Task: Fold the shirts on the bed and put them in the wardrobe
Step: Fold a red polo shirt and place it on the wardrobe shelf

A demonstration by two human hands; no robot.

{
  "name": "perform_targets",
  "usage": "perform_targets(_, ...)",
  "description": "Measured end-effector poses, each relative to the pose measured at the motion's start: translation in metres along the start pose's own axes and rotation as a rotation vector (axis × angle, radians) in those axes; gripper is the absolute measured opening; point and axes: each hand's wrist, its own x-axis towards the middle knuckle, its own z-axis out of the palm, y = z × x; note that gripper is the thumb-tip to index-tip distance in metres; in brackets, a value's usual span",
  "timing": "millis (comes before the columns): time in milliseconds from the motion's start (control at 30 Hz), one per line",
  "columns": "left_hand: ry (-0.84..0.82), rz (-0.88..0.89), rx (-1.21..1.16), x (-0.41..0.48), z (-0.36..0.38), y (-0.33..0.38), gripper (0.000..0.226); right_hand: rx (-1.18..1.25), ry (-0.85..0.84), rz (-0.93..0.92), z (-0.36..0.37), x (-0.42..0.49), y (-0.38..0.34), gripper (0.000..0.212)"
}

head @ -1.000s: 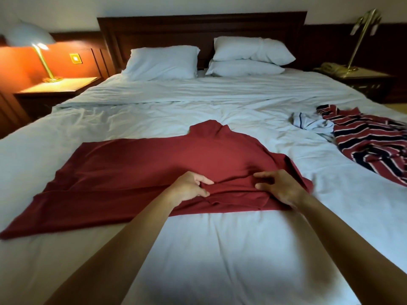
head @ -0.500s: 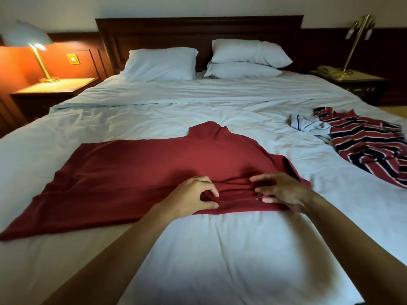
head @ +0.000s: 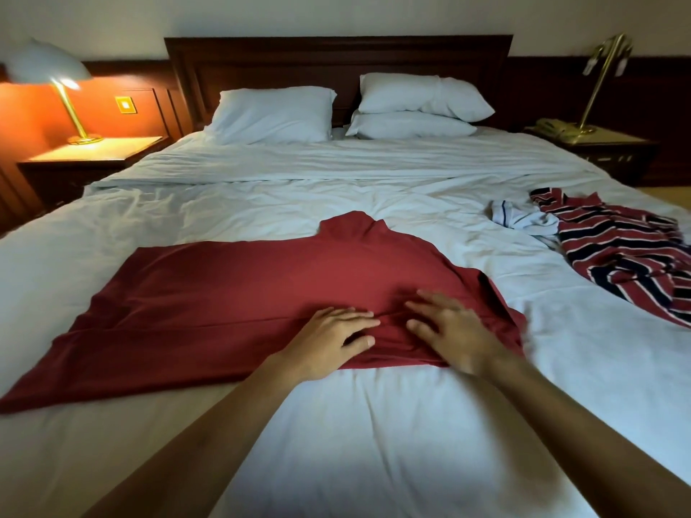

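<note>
— Shirt location?
— Red shirt lies spread on the bed; striped shirt lies crumpled well apart, to its right.
— Hands?
— Left hand and right hand lie flat, fingers straight, pressing the red shirt, gripping nothing

No text, label, brand, number or sign is legible anywhere here.

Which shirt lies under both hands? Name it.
The plain red shirt, spread out: left hand and right hand rest flat on it. The striped shirt lies crumpled apart at the right.
</note>
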Motion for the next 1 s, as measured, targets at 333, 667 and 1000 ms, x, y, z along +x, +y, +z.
perform_targets(333,-0.295,-0.087,0.1,-0.005,0.003,-0.026,0.068,-0.149,-0.403,0.063,0.022,0.012,0.01,0.087)
perform_targets(667,-0.162,-0.377,0.273,-0.101,-0.039,-0.159,0.094,-0.129,-0.348,0.166,0.016,0.009,0.04,0.138)
perform_targets(1000,0.062,-0.589,0.198,-0.182,-0.086,-0.226,0.096,-0.134,-0.309,0.237,0.008,0.013,0.027,0.128)
